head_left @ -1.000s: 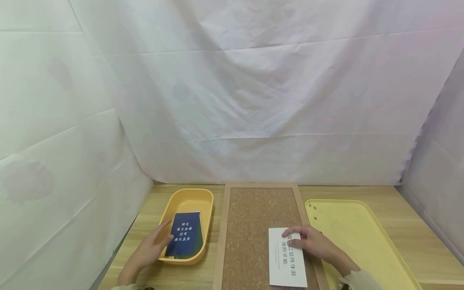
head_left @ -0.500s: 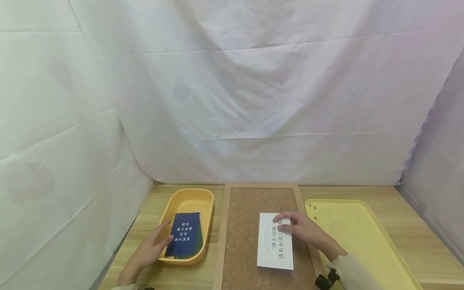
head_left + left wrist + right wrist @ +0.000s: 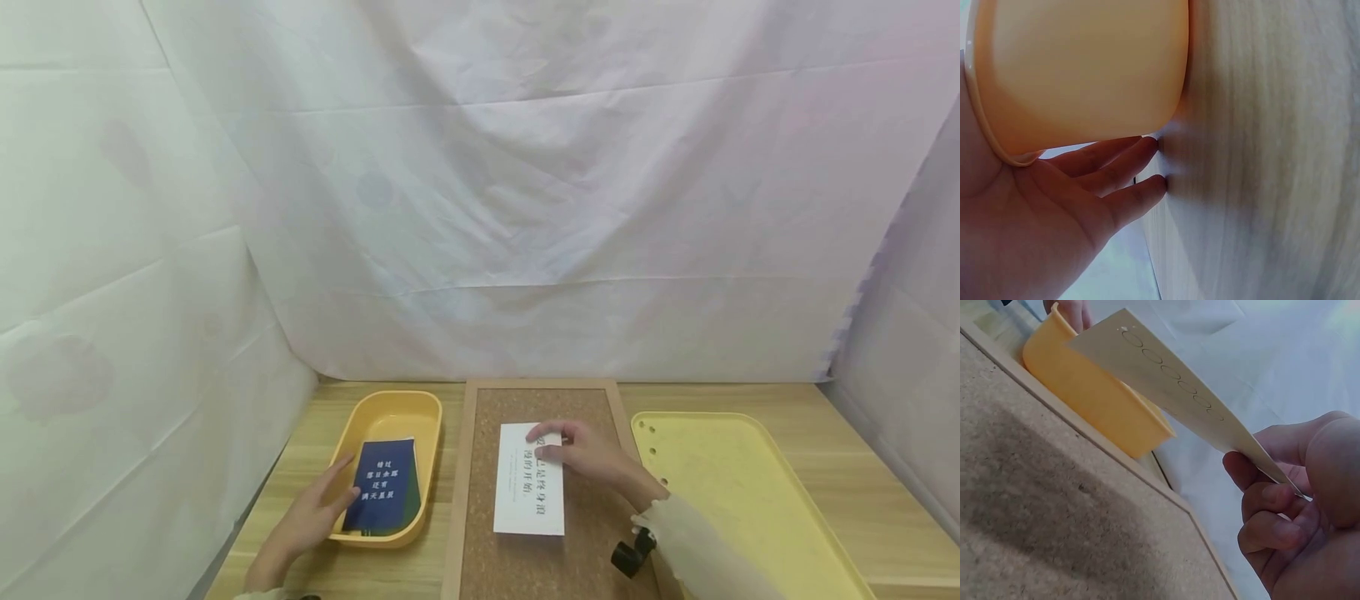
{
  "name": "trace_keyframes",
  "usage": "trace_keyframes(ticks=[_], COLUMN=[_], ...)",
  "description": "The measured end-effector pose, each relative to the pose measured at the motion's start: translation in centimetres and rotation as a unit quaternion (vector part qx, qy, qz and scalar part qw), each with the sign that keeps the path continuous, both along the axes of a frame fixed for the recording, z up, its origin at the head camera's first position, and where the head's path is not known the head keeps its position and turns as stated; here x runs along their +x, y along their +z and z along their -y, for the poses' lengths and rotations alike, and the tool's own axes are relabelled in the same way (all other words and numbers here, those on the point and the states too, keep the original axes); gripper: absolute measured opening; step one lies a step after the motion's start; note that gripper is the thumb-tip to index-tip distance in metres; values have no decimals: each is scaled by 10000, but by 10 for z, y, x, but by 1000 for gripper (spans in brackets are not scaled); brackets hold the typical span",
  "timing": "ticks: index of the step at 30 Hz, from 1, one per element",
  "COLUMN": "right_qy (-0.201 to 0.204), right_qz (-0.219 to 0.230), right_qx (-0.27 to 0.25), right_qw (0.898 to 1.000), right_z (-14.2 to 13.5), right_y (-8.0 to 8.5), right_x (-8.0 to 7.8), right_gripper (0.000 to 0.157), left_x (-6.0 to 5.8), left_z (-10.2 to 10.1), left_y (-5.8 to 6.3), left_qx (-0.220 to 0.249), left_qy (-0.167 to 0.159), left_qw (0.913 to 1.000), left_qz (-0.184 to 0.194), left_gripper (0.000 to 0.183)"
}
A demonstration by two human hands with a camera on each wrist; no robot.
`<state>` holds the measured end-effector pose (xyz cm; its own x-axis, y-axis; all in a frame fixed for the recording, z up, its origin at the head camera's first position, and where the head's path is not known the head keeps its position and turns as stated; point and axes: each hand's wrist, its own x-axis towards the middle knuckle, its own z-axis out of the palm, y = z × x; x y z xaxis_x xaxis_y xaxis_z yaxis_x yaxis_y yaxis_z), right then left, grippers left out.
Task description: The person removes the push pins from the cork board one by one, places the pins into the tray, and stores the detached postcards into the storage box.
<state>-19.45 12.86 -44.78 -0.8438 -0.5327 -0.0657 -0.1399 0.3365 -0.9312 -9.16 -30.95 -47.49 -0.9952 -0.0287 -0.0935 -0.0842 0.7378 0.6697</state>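
Observation:
My right hand (image 3: 588, 454) pinches a white postcard (image 3: 517, 492) by its right edge, thumb on the printed face. In the right wrist view the underside of the postcard (image 3: 1166, 381) shows a row of outlined ovals, and the card hangs above the cork board. My left hand (image 3: 307, 517) holds the near left side of a yellow-orange plastic bin (image 3: 397, 406), its thumb over the rim and its fingers outside. The left wrist view has the fingertips low by the tabletop. Inside the bin lies a dark blue card (image 3: 384, 487) with white characters, partly covering a green one.
A wood-framed cork board (image 3: 547, 408) lies mid-table, right of the bin. Right of it is a flat pale yellow tray (image 3: 738, 492), partly hidden by my right sleeve. White sheeting (image 3: 480, 208) hangs behind and at both sides of the wooden table (image 3: 885, 500).
My right hand has carried the postcard leftward and away from me, from the board's right edge to over its middle. The left hand and the bin have stayed in place.

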Motion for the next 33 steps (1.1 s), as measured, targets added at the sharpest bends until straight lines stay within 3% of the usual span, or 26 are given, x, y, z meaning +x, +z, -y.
trace_keyframes(ticks=[12,20,33], right_qy=[132,260,109], right_qz=[-185,-78,29], right_qx=[264,84,-42], right_qw=[9994,9996,9999], right_z=[24,40,67], right_y=[14,21,27], right_x=[-10,-12,-21], right_gripper=[20,20,18], left_x=[1,1,0], left_z=[-3,-5,-6], left_y=[3,4,5], left_qx=[20,35,75], left_qy=[-36,-37,-43], left_qw=[10000,9999,9999], left_qz=[-63,-89,-121], left_gripper=[61,60,60])
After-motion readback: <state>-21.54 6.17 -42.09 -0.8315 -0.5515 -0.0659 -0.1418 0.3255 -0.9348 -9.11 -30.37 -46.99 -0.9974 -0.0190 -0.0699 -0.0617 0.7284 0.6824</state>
